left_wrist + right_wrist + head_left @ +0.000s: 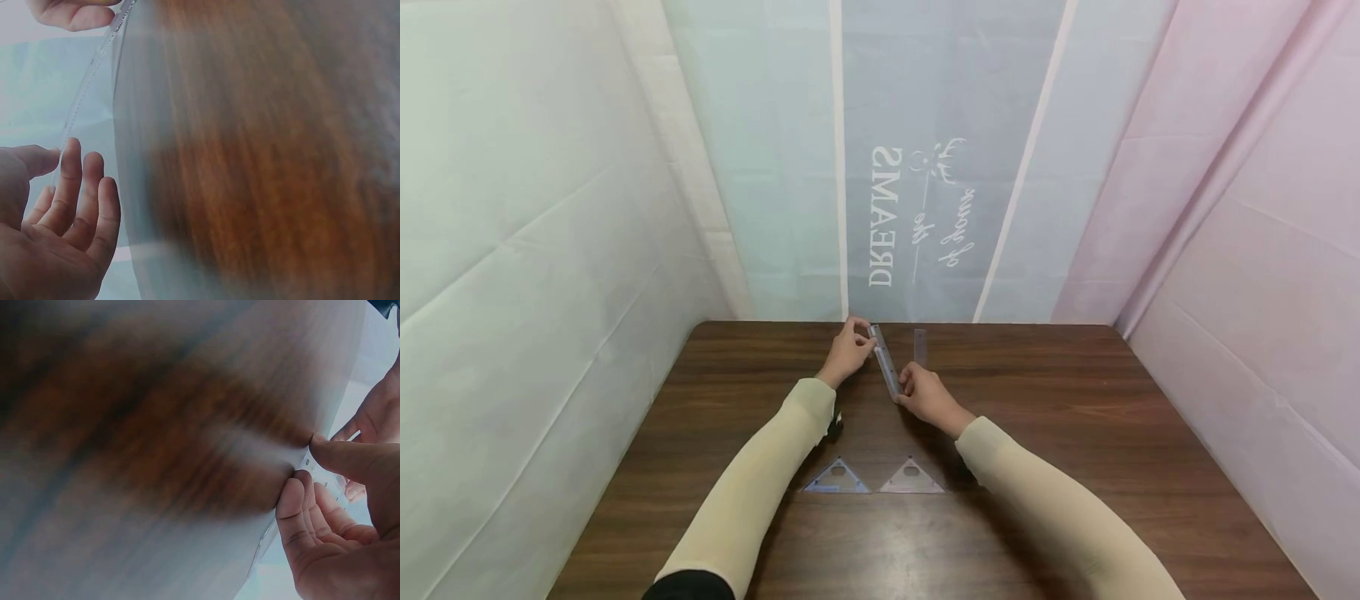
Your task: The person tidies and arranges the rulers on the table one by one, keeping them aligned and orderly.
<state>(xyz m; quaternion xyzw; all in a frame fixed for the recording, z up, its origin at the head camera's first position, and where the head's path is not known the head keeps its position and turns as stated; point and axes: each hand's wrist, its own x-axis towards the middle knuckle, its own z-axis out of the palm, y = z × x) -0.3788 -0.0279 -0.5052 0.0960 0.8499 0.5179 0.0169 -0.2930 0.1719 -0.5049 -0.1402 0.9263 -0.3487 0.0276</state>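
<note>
A clear straight ruler (887, 367) slants across the far middle of the table between the two hands. My left hand (847, 353) is at its far end, with thumb and index finger pinching it. In the left wrist view, the ruler (94, 70) appears nearly edge-on, and the other fingers of the left hand (62, 231) are spread and loosely bent. The near end is pinched between thumb and fingertips of my right hand (931, 395). From the right wrist view, markings show on the ruler (309, 464) beside the right thumb.
Another clear ruler (921, 343) lies just beyond the right hand. Two triangular set squares, one bluish (852, 482) and one clear (925, 483), lie side by side nearer the front of the brown wooden table (1075, 467). A printed cloth (790, 208) hangs behind the table.
</note>
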